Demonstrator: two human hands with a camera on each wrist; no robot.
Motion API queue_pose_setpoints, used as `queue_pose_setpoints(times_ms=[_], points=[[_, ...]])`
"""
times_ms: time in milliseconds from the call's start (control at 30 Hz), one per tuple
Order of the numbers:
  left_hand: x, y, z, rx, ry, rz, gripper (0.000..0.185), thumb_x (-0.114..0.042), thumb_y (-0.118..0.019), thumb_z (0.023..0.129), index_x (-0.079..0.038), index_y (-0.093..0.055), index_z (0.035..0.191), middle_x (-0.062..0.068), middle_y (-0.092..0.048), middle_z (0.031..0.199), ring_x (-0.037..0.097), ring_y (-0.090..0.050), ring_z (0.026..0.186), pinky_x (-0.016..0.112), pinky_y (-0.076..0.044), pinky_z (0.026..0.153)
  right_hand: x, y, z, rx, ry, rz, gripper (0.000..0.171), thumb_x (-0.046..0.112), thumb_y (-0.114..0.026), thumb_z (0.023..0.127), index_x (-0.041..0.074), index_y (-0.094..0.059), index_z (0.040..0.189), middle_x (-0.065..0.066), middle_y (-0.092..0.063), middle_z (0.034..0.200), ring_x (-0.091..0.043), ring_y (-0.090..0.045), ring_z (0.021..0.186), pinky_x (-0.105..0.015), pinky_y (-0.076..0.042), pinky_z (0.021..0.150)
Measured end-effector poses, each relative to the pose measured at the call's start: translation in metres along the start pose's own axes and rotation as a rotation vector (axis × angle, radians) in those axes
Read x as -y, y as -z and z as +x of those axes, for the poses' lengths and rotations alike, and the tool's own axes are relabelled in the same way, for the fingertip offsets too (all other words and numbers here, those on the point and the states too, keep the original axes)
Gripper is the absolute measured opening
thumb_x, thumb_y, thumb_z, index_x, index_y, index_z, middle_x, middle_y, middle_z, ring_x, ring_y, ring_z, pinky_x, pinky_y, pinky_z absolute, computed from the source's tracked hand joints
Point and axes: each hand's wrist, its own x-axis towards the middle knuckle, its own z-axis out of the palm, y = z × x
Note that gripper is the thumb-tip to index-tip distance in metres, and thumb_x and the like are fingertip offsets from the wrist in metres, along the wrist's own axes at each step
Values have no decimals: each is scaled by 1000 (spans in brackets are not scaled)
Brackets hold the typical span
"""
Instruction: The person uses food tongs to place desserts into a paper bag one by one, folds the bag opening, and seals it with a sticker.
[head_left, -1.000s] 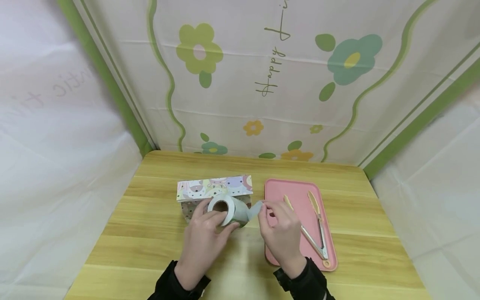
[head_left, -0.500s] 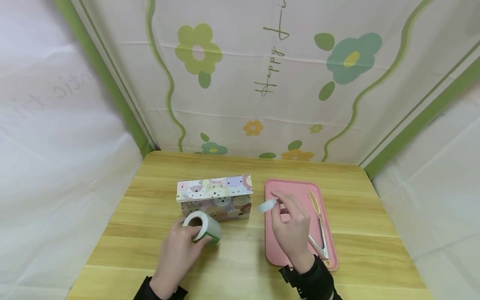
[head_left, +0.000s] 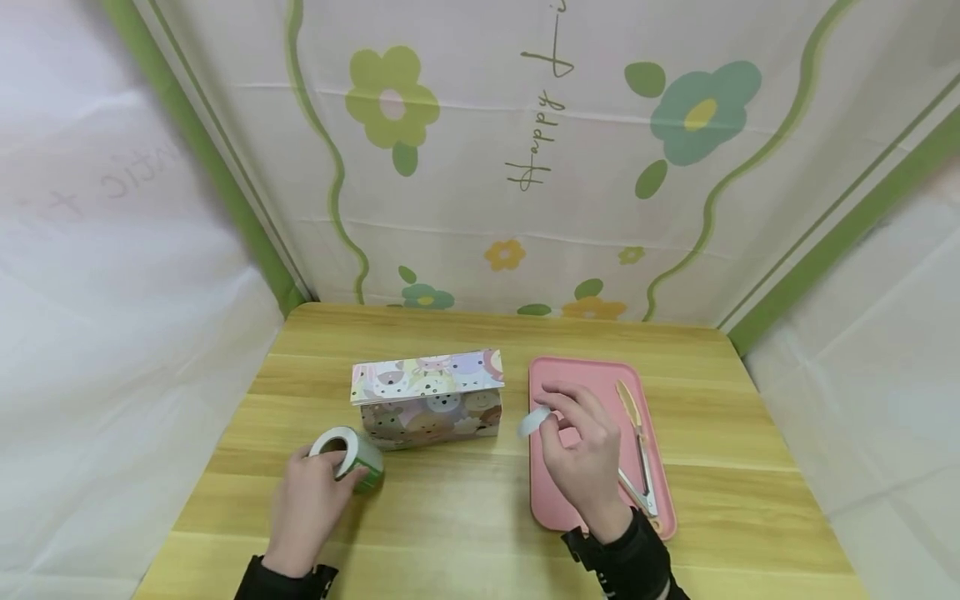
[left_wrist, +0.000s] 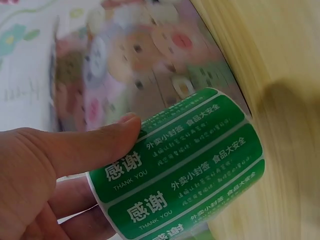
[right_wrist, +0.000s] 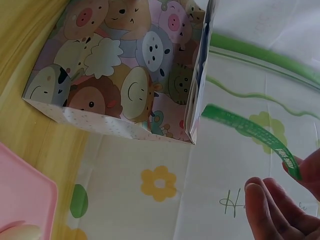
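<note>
My left hand grips a roll of stickers at the left of the box, thumb outside and fingers in the core. In the left wrist view the sticker roll shows green labels with white print and "THANK YOU". Over the pink tray, my right hand pinches one end of a single peeled sticker, pale on the side facing the head camera. The right wrist view shows that sticker's green face, curved toward the box. The cartoon-animal box stands between the hands, its lid flap down over the top.
On the pink tray at the right lie tongs with tan tips, partly hidden by my right hand. A wooden table carries everything. A flowered white curtain hangs behind, with plain white sheets at both sides.
The sticker has come free of the roll. My left hand has carried the roll left and toward me, away from the box; my right hand has moved slightly right with the sticker.
</note>
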Motion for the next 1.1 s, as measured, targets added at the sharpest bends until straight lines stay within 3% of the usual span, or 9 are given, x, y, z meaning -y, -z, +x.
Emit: queue_pose_setpoints(times_ms=[200,400,533,667,767,900,1100], points=[[24,0,12,-25,-11,62,21,-21,-79,66,-5,-71,77,9,-62,66,39,-54,76,38,-42,47,-1,0,-1,17,3,-6,25,-5,-53,73,7,-70,87,-11,-61,96,-18,-58,77,-18,-46,54],[48,-4,23,-3,12,123,17,-18,-78,66,-8,-65,68,9,-58,61,44,-51,80,42,-40,46,-2,0,-2,36,-22,-18,17,-1,-54,73,3,-69,82,-9,-61,97,-17,-58,77,-20,-46,52],[61,-14,25,-21,-13,168,19,-18,-78,66,-6,-63,68,12,-58,62,47,-50,85,49,-42,51,-1,0,-2,48,-38,-23,16,1,-55,75,5,-68,82,-7,-61,97,-14,-58,75,-21,-47,51],[67,-24,24,-71,-66,188,26,-17,-79,64,-1,-67,81,17,-62,70,46,-49,91,54,-42,65,-1,0,-2,63,-51,-23,15,2,-55,76,10,-67,81,-2,-61,98,-10,-57,73,-20,-47,51],[65,-26,23,-117,-82,176,32,-18,-80,62,2,-67,84,21,-62,76,47,-48,92,56,-39,73,-1,0,-1,72,-57,-23,14,2,-56,78,12,-66,80,0,-61,98,-8,-56,72,-20,-47,51],[54,-16,24,-182,-94,151,38,-27,-79,63,3,-66,83,25,-60,86,49,-44,97,60,-31,82,-1,-1,1,88,-64,-28,12,4,-58,79,13,-66,79,-1,-61,97,-6,-55,71,-23,-47,49],[23,5,30,-398,-205,81,27,-23,-69,75,2,-67,83,21,-62,86,42,-49,97,52,-34,87,-1,-5,7,129,-51,-48,7,10,-58,82,12,-65,80,-1,-61,90,-6,-54,71,-22,-47,51]])
